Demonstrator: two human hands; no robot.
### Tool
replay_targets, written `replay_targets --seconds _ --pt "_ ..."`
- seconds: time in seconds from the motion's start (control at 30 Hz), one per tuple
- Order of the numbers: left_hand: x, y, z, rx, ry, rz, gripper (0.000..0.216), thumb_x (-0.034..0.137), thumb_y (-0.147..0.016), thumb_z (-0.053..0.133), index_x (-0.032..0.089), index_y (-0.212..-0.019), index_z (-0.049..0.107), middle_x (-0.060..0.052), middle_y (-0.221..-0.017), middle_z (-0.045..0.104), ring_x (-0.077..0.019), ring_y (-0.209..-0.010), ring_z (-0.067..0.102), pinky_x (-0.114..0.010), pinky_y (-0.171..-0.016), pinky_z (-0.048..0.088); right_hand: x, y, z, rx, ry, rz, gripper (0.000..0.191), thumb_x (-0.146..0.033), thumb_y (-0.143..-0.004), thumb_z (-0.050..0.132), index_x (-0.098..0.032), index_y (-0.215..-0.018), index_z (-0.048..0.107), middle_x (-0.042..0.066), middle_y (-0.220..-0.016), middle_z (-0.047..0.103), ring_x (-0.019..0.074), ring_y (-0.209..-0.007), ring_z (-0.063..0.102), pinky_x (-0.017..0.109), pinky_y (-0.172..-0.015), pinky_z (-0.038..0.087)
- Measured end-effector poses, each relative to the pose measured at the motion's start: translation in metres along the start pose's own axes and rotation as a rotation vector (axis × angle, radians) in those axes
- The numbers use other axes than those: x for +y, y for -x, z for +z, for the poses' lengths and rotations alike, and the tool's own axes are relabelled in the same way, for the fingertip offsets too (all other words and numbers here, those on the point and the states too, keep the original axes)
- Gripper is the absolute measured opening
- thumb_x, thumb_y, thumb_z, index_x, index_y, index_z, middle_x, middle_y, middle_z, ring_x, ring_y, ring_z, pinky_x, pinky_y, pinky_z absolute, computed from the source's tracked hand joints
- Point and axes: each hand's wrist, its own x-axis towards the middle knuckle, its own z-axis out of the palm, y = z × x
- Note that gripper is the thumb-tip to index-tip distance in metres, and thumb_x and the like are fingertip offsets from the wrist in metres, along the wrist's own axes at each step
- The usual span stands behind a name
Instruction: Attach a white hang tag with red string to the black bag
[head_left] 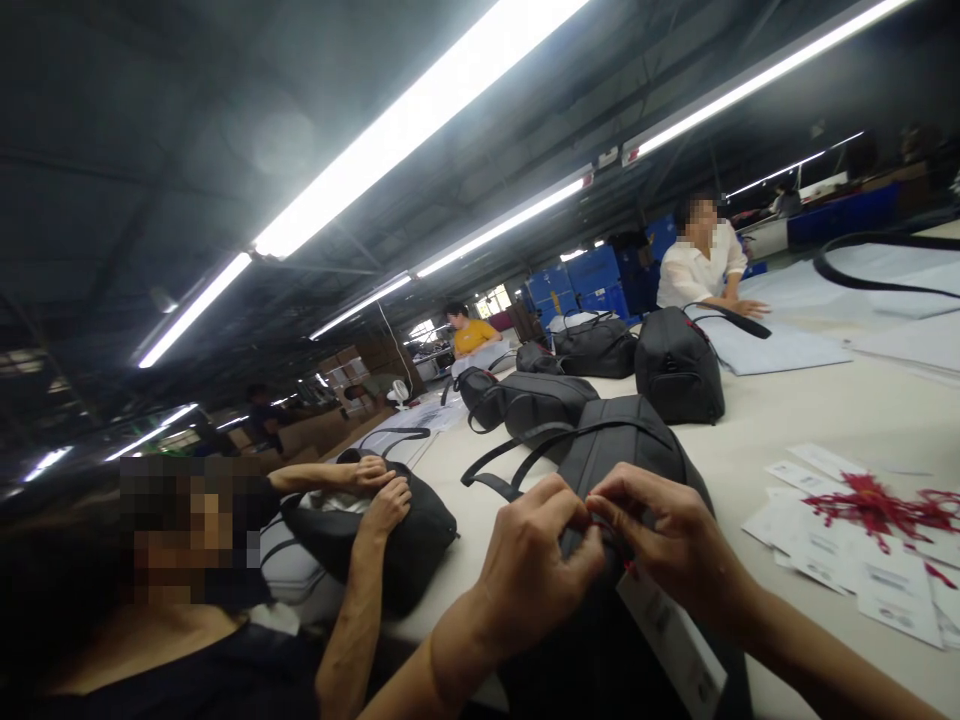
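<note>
A dark grey bag stands on the table in the lower middle of the frame, right in front of the person. The bag is made of smooth cloth and has long black straps that loop out to the left of it. A white paper tag hangs down at its front, low in the frame.

The left hand and the right hand meet at the top of the bag. The fingers of both hands are pinched tight together on something small and red there. It is too small to tell what it is. The fingertips of the two hands almost touch.

To the right of the bag, on the table, lies a pile of red strings on top of white paper cards.

At the lower left of the frame, another person in a dark top holds a black bag with both hands at the edge of the table.

More black bags sit farther back on the table, in the middle of the frame. A person in a white shirt leans on the table at the upper right. A person in a yellow shirt is far back, near the middle. Long bright lights run across the roof.
</note>
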Motion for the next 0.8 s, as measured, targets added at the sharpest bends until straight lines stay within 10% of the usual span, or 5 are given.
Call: replay_targets --seconds 0.13,0.33,0.63,0.8 --pt "0.004 0.001 0.004 -0.036 0.438 -0.337 0.023 0.035 -0.083 0.063 0.015 -0.072 0.060 -0.001 -0.070 0.055 -0.0114 -0.063 0.047 -0.025 -0.060 0.036 -0.007 0.008 0.003 0.106 0.127 -0.136 0.021 -0.034 -0.095 0.056 -0.020 -0.081 0.064 0.003 -0.076 0.062 0.0152 -0.070 0.058 0.027 -0.066 0.043" --pt "0.000 -0.001 0.017 -0.087 1.011 -0.581 0.025 0.037 -0.079 0.066 0.013 -0.075 0.060 0.002 -0.059 0.051 -0.0064 -0.049 0.039 -0.021 -0.049 0.027 -0.001 0.015 0.005 0.172 -0.085 0.208 0.032 -0.049 -0.090 0.059 -0.020 -0.079 0.065 0.003 -0.073 0.063 0.0164 -0.070 0.058 0.025 -0.062 0.045" --pt "0.007 -0.007 0.007 -0.081 0.659 -0.381 0.028 0.039 -0.081 0.069 0.011 -0.083 0.069 -0.001 -0.069 0.060 -0.0089 -0.060 0.048 -0.021 -0.057 0.038 0.000 0.003 -0.010 0.064 -0.409 0.353 0.041 -0.055 -0.081 0.069 -0.016 -0.073 0.064 0.000 -0.068 0.059 0.0109 -0.063 0.050 0.021 -0.057 0.041" --pt "0.010 -0.008 0.016 -0.036 0.840 -0.525 0.030 0.039 -0.079 0.072 0.009 -0.083 0.069 0.001 -0.063 0.057 -0.0069 -0.055 0.046 -0.019 -0.053 0.036 -0.002 0.008 -0.011 0.121 -0.371 0.350 0.041 -0.056 -0.079 0.071 -0.015 -0.076 0.068 0.001 -0.069 0.061 0.0116 -0.064 0.051 0.021 -0.057 0.040"
